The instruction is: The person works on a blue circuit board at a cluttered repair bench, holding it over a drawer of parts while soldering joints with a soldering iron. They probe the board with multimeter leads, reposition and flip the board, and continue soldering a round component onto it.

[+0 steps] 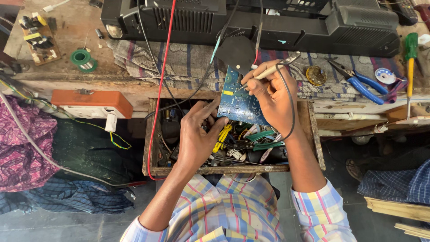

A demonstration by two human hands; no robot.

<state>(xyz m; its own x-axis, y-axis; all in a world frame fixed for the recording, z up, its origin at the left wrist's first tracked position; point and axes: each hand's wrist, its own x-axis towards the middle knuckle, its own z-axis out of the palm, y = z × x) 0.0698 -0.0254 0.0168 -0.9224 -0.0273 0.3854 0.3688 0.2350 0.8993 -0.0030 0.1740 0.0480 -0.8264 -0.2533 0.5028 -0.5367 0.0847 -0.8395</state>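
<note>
A blue circuit board (236,99) is held above an open wooden drawer (233,169). My left hand (199,134) grips the board's lower left edge, with a yellow-wired part by its fingers. My right hand (268,96) holds a pale soldering iron (273,68) like a pen, its tip on the board's upper part. The iron's black cord loops round my right wrist.
A black device casing (251,20) lies on a striped cloth (183,62) on the workbench. Blue-handled pliers (358,79), a green screwdriver (410,60), a solder tin (316,75), a green solder spool (82,58) and an orange-topped power strip (92,103) are nearby. A red wire (162,76) hangs down.
</note>
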